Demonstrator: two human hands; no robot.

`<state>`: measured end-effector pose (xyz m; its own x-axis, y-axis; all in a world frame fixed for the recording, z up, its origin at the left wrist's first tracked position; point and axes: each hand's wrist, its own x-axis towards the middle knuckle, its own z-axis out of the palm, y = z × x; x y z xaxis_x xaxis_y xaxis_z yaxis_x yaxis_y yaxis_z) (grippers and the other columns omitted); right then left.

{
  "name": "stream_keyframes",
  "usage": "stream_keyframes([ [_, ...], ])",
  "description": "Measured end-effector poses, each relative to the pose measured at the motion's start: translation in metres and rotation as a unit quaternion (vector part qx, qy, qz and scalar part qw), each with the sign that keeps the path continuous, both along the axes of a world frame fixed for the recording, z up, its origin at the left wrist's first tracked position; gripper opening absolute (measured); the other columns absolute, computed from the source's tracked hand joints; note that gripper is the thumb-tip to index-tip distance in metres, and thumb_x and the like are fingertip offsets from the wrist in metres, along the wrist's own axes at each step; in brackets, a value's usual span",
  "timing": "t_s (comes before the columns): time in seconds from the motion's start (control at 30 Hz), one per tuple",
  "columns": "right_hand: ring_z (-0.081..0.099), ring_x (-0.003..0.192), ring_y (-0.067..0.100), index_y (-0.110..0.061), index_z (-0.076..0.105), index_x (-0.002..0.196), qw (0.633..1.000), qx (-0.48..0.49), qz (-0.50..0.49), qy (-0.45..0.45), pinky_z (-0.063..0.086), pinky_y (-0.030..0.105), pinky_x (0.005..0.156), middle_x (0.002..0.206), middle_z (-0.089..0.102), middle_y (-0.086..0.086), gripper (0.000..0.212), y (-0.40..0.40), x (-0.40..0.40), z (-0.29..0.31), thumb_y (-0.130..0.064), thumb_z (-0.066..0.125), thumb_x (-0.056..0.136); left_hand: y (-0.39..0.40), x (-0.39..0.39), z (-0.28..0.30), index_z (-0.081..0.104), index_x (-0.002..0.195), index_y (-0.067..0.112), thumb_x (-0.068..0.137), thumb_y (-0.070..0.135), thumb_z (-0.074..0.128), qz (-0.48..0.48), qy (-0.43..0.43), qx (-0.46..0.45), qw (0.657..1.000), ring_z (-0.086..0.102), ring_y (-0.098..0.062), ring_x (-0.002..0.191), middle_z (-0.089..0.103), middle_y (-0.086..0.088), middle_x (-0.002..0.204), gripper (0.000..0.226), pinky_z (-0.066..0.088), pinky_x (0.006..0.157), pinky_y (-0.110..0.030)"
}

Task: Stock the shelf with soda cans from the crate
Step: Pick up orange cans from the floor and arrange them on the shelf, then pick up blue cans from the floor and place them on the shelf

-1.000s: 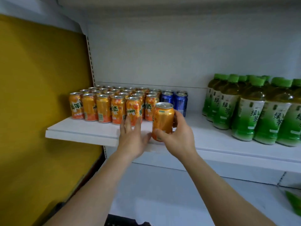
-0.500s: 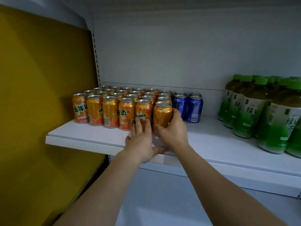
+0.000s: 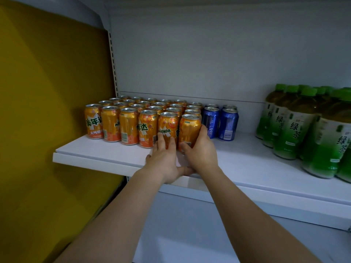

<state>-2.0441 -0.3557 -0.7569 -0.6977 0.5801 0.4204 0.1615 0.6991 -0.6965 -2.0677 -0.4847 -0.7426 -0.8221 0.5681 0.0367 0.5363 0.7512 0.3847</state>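
An orange soda can (image 3: 190,130) stands upright on the white shelf (image 3: 98,150), at the right end of the front row of orange cans (image 3: 129,126). My right hand (image 3: 201,150) grips it, fingers curled round its right side and thumb on its lower front. My left hand (image 3: 165,160) lies beside it with straight fingers touching the neighbouring orange can (image 3: 168,126). Several rows of orange cans fill the space behind. The crate is out of view.
Blue cans (image 3: 228,123) stand just right of the orange block. Green tea bottles (image 3: 303,130) crowd the shelf's right end. A yellow panel (image 3: 47,111) closes off the left side. Bare shelf lies between the blue cans and the bottles.
My right hand has carried the orange can from the shelf's front edge back into the front row. My left hand moved forward to touch the neighbouring can.
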Motion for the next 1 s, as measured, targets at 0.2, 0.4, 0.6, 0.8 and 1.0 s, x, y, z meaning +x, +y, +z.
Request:
stream_keyframes([
  [0.2,0.059,0.114,0.025,-0.016,0.050,0.135,0.999,0.030,-0.024,0.036,0.052,0.037,0.090,0.127,0.062,0.005,0.042,-0.011,0.034,-0.006,-0.024,0.061,0.095,-0.006,0.008,-0.025,0.016,0.157,0.028,0.077,0.069,0.067,0.009,0.082,0.140,0.987,0.013,-0.025,0.152,0.005,0.001,0.167,0.103,0.028,0.120,-0.047],
  [0.4,0.066,0.093,0.010,-0.017,0.067,0.115,0.993,0.000,0.025,0.115,0.052,0.030,0.086,0.097,0.074,-0.005,0.023,-0.006,0.117,-0.026,-0.016,0.048,0.102,0.001,0.075,-0.060,0.064,0.118,0.022,0.092,0.026,0.068,0.028,0.087,0.433,0.897,0.053,-0.008,0.121,0.056,0.008,0.131,0.026,0.043,0.103,-0.026],
  [0.6,0.065,0.103,0.004,-0.018,0.067,0.122,0.989,0.012,0.024,0.147,0.051,0.024,0.091,0.108,0.072,-0.008,0.038,0.022,0.201,-0.079,-0.006,0.042,0.097,0.034,0.174,-0.109,0.064,0.069,0.020,0.102,0.036,0.050,-0.025,-0.096,0.442,0.892,0.065,-0.004,0.075,0.070,0.006,0.074,0.039,0.046,0.069,-0.015],
  [0.8,0.065,0.083,0.002,-0.027,0.068,0.115,0.997,-0.055,-0.052,0.022,0.049,0.016,0.073,0.090,0.074,-0.012,0.027,0.054,0.284,-0.155,-0.012,0.054,0.098,0.057,0.235,-0.211,0.062,0.072,0.023,0.103,0.038,0.046,-0.022,-0.255,0.282,0.925,0.058,-0.005,0.057,0.059,0.004,0.057,0.038,0.042,0.059,-0.017],
  [1.0,0.064,0.079,0.005,-0.027,0.067,0.117,0.960,-0.170,-0.135,-0.177,0.055,0.034,0.078,0.091,0.074,-0.015,0.029,0.074,0.357,-0.278,-0.013,0.048,0.099,0.057,0.282,-0.353,0.061,0.094,0.028,0.098,0.018,0.049,-0.005,-0.374,0.069,0.925,0.064,-0.020,0.093,0.071,-0.003,0.102,0.016,0.049,0.078,-0.028],
])
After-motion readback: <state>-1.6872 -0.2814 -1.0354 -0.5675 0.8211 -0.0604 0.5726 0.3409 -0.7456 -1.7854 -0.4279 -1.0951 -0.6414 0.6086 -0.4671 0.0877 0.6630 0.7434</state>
